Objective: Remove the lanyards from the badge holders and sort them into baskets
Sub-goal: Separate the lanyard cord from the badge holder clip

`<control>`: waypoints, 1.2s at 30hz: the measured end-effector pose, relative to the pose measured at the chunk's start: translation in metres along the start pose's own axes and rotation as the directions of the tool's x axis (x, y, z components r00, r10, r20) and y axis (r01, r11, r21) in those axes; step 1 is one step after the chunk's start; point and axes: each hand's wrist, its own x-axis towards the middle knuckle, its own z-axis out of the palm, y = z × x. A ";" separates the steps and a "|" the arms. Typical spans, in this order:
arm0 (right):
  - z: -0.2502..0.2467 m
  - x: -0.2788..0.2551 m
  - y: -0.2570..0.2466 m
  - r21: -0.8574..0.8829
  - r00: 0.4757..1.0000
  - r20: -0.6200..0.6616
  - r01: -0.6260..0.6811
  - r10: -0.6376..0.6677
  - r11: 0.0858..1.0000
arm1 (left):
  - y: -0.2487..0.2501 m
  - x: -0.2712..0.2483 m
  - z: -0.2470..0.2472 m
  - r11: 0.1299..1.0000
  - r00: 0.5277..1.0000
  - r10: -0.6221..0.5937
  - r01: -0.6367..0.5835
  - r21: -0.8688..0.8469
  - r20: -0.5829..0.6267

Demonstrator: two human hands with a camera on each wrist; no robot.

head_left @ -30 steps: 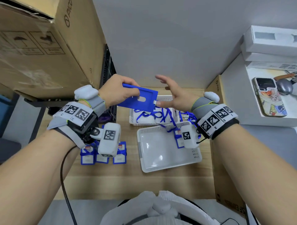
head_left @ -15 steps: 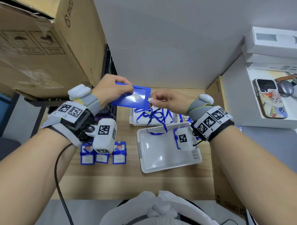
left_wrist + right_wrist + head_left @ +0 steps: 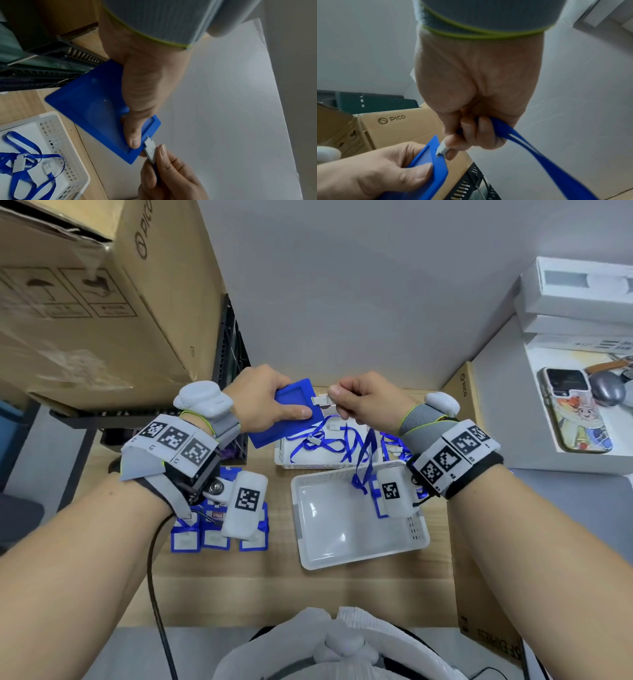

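Left hand (image 3: 263, 402): grips blue badge holder (image 3: 291, 419), raised above the tabletop's (image 3: 274, 577) far edge.
Right hand (image 3: 363, 402): pinches lanyard clip (image 3: 320, 399) at holder's edge.
Lanyard (image 3: 363, 460): hangs toward near basket (image 3: 359, 556).

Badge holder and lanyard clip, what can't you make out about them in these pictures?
- Head view: the left hand covers much of the badge holder.
- Left wrist view: the clip hides the slot it hooks; latched or freed is unclear.
- Right wrist view: the right hand hides the clip's rear; the lanyard runs off the bottom edge.
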 end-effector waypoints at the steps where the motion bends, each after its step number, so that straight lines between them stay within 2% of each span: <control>1: 0.000 0.000 0.000 -0.032 1.000 -0.014 -0.004 0.004 0.999 | 0.000 -0.001 0.000 1.000 1.000 0.005 -0.005 -0.015 0.004; 6: 0.001 0.000 -0.005 -0.160 0.998 -0.062 -0.032 0.022 0.987 | -0.001 0.000 0.007 0.998 0.996 0.061 -0.061 0.000 -0.065; 11: 0.000 0.003 -0.012 -0.241 0.996 -0.068 -0.065 0.050 0.968 | -0.005 0.002 0.013 0.997 0.990 0.070 -0.064 0.046 -0.125; 20: -0.002 0.006 -0.018 -0.262 0.995 -0.083 -0.072 0.052 0.962 | -0.006 0.003 0.013 0.984 0.971 0.145 -0.121 0.129 -0.191; 29: -0.002 0.007 -0.017 -0.260 0.993 -0.067 -0.108 0.094 0.959 | -0.004 0.005 0.016 0.961 0.964 0.172 -0.119 0.252 -0.202; 33: -0.003 0.007 -0.015 -0.238 0.994 -0.048 -0.108 0.099 0.965 | -0.005 0.004 0.017 0.971 0.972 0.159 -0.123 0.206 -0.171; 36: 0.001 0.006 -0.013 -0.214 0.992 -0.114 -0.079 0.056 0.974 | -0.006 0.007 0.016 0.995 0.989 0.093 -0.090 0.035 -0.116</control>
